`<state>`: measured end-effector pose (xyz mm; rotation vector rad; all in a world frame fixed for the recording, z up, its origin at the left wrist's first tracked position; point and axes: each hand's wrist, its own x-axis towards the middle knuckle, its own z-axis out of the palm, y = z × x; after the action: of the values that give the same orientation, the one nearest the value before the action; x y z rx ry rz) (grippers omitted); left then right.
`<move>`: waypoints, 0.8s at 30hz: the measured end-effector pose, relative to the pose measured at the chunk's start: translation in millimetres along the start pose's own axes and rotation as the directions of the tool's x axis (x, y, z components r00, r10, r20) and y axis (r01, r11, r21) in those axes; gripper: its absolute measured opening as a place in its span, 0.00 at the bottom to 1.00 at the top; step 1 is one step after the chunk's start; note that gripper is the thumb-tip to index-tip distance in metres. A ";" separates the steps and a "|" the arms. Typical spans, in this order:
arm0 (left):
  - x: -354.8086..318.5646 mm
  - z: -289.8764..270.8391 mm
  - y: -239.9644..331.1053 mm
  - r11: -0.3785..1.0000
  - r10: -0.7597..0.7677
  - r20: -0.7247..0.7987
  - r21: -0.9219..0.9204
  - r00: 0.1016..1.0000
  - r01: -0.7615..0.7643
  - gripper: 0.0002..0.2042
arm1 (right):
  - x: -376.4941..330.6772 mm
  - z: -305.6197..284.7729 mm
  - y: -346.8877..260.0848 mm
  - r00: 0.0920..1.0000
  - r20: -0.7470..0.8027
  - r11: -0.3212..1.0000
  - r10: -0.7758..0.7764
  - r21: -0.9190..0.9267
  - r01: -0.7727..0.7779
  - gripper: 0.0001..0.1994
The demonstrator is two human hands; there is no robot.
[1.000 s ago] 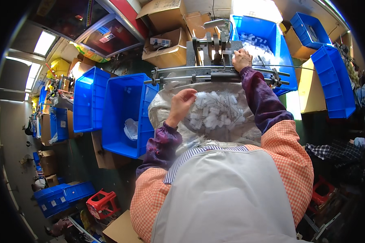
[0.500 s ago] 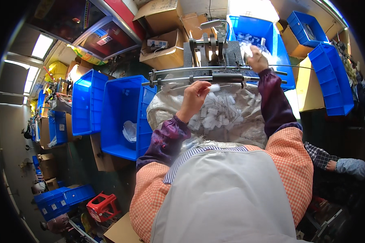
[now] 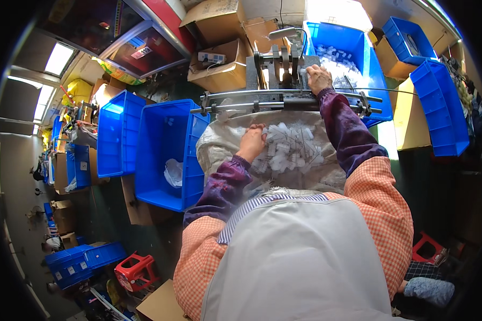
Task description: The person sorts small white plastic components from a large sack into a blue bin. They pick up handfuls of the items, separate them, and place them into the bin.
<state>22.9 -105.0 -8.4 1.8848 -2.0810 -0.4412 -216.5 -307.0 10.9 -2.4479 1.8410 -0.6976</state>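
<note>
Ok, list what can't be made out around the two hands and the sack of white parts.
- Head view: whether the left hand grips any of the white parts in the sack; its fingers curl out of sight.
- Head view: what the right hand touches at the metal fixture; the hand covers it.
- Single white parts: too small and blurred.
- The sack's near edge: hidden by the apron.

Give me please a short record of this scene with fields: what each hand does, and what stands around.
left hand: rests in the heap of small white plastic parts inside the open whitish sack
right hand: on the grey metal machine, above its long metal rail
left side: large blue plastic bin, some white material inside
behind machine: blue bin of white parts
</note>
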 end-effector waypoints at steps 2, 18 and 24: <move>-0.2 -2.1 0.5 0.999 0.003 0.026 -0.039 1.000 -0.002 0.13 | -0.4 5.5 -1.8 1.000 0.026 0.997 0.007 -0.077 -0.005 0.08; -11.3 -6.4 11.0 0.995 0.080 -0.145 -0.047 0.986 -0.088 0.11 | 11.9 15.6 6.6 0.997 0.071 0.999 -0.032 0.013 0.031 0.10; -13.4 -18.5 46.3 0.925 0.365 -0.073 -0.086 0.928 -0.371 0.13 | 18.7 12.0 4.1 0.960 0.215 0.982 0.179 -0.106 -0.159 0.13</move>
<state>-10.0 -87.8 27.5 1.3889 -2.2623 -0.3850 -212.0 -328.4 5.4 -2.2698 1.9960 -0.3233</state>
